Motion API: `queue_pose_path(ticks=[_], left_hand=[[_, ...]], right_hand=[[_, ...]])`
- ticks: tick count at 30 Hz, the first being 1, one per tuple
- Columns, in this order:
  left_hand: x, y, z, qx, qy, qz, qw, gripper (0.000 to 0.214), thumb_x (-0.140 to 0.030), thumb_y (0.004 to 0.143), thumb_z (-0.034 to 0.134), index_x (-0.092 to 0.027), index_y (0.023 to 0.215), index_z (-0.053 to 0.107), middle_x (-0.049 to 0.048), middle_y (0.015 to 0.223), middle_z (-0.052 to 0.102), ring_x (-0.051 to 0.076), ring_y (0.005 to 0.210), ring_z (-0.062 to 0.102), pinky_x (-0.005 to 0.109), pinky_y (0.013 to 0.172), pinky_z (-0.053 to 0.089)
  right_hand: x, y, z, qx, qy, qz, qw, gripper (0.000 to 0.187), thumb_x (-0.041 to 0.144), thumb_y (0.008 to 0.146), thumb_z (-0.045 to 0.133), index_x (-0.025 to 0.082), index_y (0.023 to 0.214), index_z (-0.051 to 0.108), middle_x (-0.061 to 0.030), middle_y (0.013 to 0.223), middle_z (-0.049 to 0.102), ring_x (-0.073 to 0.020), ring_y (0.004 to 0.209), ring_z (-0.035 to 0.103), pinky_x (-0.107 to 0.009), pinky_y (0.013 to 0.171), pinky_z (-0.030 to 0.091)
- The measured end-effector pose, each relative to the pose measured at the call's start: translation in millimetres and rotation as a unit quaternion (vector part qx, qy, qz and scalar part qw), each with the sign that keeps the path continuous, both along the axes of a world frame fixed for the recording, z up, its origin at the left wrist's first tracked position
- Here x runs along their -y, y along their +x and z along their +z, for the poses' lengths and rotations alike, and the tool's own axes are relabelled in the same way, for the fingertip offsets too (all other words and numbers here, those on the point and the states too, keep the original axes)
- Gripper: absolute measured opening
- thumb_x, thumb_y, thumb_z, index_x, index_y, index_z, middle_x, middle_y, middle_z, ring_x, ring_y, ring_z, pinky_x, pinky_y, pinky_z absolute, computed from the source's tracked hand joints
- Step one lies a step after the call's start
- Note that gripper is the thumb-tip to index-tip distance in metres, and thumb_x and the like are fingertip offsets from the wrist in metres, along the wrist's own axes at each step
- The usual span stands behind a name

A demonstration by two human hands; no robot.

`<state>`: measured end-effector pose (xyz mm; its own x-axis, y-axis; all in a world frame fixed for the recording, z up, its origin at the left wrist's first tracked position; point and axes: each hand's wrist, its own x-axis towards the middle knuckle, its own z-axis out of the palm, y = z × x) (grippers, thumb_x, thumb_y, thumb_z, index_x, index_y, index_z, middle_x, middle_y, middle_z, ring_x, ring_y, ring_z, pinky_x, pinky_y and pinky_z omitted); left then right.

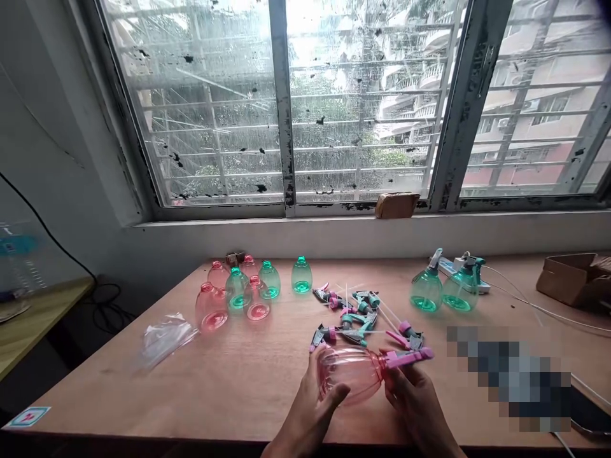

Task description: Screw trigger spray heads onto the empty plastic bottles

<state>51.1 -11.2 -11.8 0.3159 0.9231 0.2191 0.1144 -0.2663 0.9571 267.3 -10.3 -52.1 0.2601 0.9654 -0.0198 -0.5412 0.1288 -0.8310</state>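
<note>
A pink clear spray bottle point(353, 375) lies on its side in the air above the table's front, its pink spray head point(408, 357) pointing right. Around its body, my left hand point(319, 394) is closed, thumb across the near side. My right hand point(410, 388) grips the neck just under the spray head; some of its fingers are hidden. Just beyond is a loose pile of spray heads point(358, 318) in grey, teal and pink, with thin dip tubes. Pink bottles point(212, 308) and green bottles point(301, 277) without heads stand at the back left.
Two green spray bottles point(426, 289) with heads stand at the back right, near a power strip point(477, 285) with cables. A clear plastic bag point(167, 337) lies left. An open cardboard box point(573, 280) and a pixelated area point(520, 375) with a dark device are right.
</note>
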Motion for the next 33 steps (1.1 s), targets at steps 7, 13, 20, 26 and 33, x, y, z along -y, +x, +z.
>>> queue_pose_path(ticks=[7,13,20,26,33], left_hand=[[-4,-6,-11.7,-0.065,0.025,-0.071,0.995,0.098,-0.074,0.085,0.068,-0.022,0.16,0.03,0.0201,0.159,0.05,0.042,0.147,0.046,0.056,0.123,0.033],[-6,-6,-14.6,-0.063,0.027,-0.027,0.997,0.106,-0.06,0.075,0.086,-0.026,0.161,0.034,0.0181,0.159,0.05,0.043,0.15,0.042,0.056,0.126,0.03],[-3,-7,-10.7,-0.068,0.043,-0.017,0.997,0.099,-0.045,0.081,0.086,-0.026,0.161,0.031,0.0155,0.167,0.041,0.039,0.156,0.033,0.052,0.129,0.026],[-6,-7,-14.6,-0.085,0.049,-0.014,0.995,0.098,-0.047,0.084,0.083,-0.021,0.161,0.029,0.0187,0.168,0.038,0.038,0.157,0.031,0.053,0.13,0.024],[-6,-5,-23.7,-0.062,0.063,0.004,0.996,0.1,-0.051,0.077,0.086,-0.026,0.159,0.034,0.0158,0.163,0.046,0.039,0.152,0.041,0.05,0.127,0.031]], right_hand=[[1,7,4.6,-0.041,-0.041,-0.016,0.998,0.045,0.053,0.059,0.098,0.024,0.088,0.077,0.0005,0.08,0.073,-0.0128,0.064,0.063,-0.021,0.061,0.054],[1,-1,18.4,-0.015,-0.041,-0.026,0.999,0.049,0.056,0.058,0.096,0.023,0.087,0.074,0.0065,0.06,0.055,-0.0087,0.046,0.04,-0.02,0.04,0.036],[-6,-1,5.6,0.025,-0.003,-0.021,0.999,0.052,0.063,0.059,0.093,0.025,0.07,0.06,0.0088,0.051,0.043,-0.0096,0.043,0.035,-0.024,0.04,0.033],[-15,0,-5.2,-0.001,-0.038,-0.011,0.999,0.059,0.075,0.059,0.085,0.027,0.088,0.065,0.0082,0.051,0.046,-0.0119,0.039,0.038,-0.025,0.036,0.03],[-19,-4,-6.2,-0.041,-0.019,-0.055,0.997,0.056,0.065,0.06,0.087,0.028,0.091,0.058,0.0068,0.065,0.055,-0.0111,0.044,0.043,-0.021,0.034,0.032]])
